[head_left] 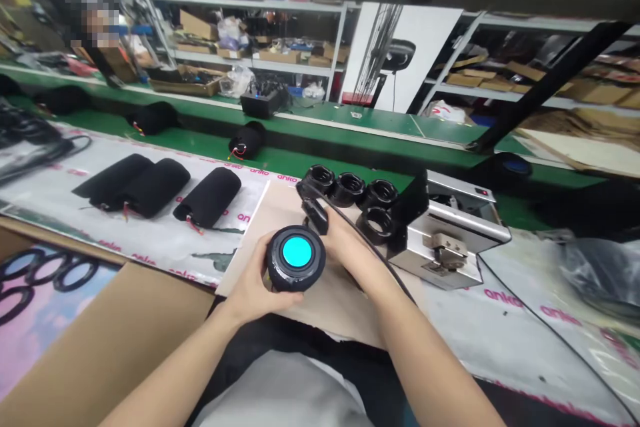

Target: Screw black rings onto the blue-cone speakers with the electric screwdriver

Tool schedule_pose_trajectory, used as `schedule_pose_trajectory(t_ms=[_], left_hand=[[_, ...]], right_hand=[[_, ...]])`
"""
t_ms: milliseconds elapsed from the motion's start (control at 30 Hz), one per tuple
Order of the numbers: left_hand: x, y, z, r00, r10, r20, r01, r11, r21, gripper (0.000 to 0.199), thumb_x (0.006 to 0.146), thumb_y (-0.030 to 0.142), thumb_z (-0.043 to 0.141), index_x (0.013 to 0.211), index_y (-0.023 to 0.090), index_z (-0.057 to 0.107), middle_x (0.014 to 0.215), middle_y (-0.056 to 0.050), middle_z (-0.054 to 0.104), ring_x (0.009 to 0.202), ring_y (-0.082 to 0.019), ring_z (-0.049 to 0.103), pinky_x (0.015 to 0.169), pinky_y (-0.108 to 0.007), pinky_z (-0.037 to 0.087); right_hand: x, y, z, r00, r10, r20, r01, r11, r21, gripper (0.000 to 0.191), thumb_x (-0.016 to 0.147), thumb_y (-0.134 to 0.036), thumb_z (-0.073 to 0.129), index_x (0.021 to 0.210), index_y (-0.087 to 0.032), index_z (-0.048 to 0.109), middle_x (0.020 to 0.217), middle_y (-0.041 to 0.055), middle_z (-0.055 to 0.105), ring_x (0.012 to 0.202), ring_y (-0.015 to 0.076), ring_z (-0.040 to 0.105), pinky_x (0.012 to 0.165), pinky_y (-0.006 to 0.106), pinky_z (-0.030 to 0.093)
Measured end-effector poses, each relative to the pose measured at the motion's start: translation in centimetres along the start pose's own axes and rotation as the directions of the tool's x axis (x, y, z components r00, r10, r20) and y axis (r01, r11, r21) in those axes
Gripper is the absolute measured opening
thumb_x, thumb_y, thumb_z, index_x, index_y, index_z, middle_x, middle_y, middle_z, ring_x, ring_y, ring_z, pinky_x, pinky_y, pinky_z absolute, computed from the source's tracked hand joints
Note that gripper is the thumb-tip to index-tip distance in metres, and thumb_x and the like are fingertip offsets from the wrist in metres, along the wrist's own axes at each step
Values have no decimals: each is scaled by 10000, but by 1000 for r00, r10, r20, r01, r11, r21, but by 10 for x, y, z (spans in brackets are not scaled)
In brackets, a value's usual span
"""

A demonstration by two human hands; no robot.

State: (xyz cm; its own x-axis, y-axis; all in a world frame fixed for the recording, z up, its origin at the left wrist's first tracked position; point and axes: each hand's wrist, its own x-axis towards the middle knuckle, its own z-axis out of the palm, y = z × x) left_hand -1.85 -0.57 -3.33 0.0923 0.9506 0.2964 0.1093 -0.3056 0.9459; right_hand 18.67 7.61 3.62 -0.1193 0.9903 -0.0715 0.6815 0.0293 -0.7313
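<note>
My left hand (253, 290) is wrapped round a black cylinder (320, 267) whose upturned end carries a bright cyan disc (297, 252). The cylinder is over the cardboard sheet (250, 253) in front of me. Just beyond it, my right hand (340, 233) is closed round a black hand tool (315, 215); its exact kind is hard to make out. A dark cord runs along my right forearm. Several black ring-shaped parts (349, 188) stand behind and right of the tool. Beside them is a silver metal box-shaped machine (445, 253) with a red switch.
Black fabric-covered cylinders (210, 197) with thin wires lie on the left of the printed table cover (165, 240). More sit on the green conveyor belt (200, 140) beyond. An open carton (130, 320) stands lower left, near black rings (75, 272). A person (100, 27) is at far left.
</note>
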Motion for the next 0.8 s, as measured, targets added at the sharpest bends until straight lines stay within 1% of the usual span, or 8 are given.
schedule_pose_trajectory(t_ms=[133,300,367,433,567,633,700,800], left_hand=[[3,8,-1,997,68,28,-67,997,-44,1069,611,463,1002,1514,230,481,1513,-173,596,1404,-413,596,1151,-520,523],[8,26,3,1000,17,23,-14,992,-128,952,665,442,976,1480,219,538,1508,-170,606,1390,-402,608,1122,-485,541],[11,31,7,1000,-3,17,6,987,-160,899,650,404,985,1429,222,575,1454,-151,645,1346,-387,639,1103,-478,551],[14,33,11,999,-21,29,27,976,-215,883,622,391,996,1392,233,595,1416,-128,665,1308,-374,658,1096,-479,550],[18,36,23,988,-48,143,96,934,-345,858,612,364,996,1369,238,610,1360,-102,707,1287,-367,664,1110,-495,534],[18,38,28,981,-66,184,131,921,-368,820,626,342,991,1351,225,626,1363,-107,717,1306,-378,655,1129,-515,522],[17,40,31,979,-81,189,146,920,-363,763,629,338,989,1304,210,657,1411,-116,698,1344,-393,633,1152,-537,507],[14,39,31,977,-98,188,156,931,-329,699,617,349,994,1230,194,695,1421,-126,694,1348,-409,627,1153,-565,504]], right_hand=[[-37,5,-36,991,130,1,-130,990,61,629,829,-396,798,1389,-282,533,1071,55,702,570,173,658,508,326,563],[-76,-4,-73,988,147,44,-153,972,181,611,777,-393,848,1307,-307,557,835,-46,667,520,149,641,537,304,587],[-83,-12,-81,994,58,96,-76,979,190,683,768,-366,861,1377,-363,552,869,-50,695,561,151,655,555,296,579],[-84,-20,-85,984,-76,162,53,988,145,681,764,-346,872,1371,-415,571,977,-54,733,700,169,708,622,289,585],[-77,-38,-91,894,-305,328,295,952,81,638,802,-216,813,1354,-440,586,1261,-96,725,1051,170,731,854,267,595],[-73,-45,-93,848,-352,396,362,931,52,739,814,-173,777,1442,-474,530,1392,-114,678,1145,154,715,951,259,581],[-71,-48,-95,829,-366,423,400,916,9,792,808,-157,768,1482,-485,512,1447,-112,655,1207,153,702,994,248,568],[-69,-50,-96,808,-392,440,446,895,-23,759,809,-144,745,1481,-437,550,1385,-70,704,1132,159,732,908,228,585]])
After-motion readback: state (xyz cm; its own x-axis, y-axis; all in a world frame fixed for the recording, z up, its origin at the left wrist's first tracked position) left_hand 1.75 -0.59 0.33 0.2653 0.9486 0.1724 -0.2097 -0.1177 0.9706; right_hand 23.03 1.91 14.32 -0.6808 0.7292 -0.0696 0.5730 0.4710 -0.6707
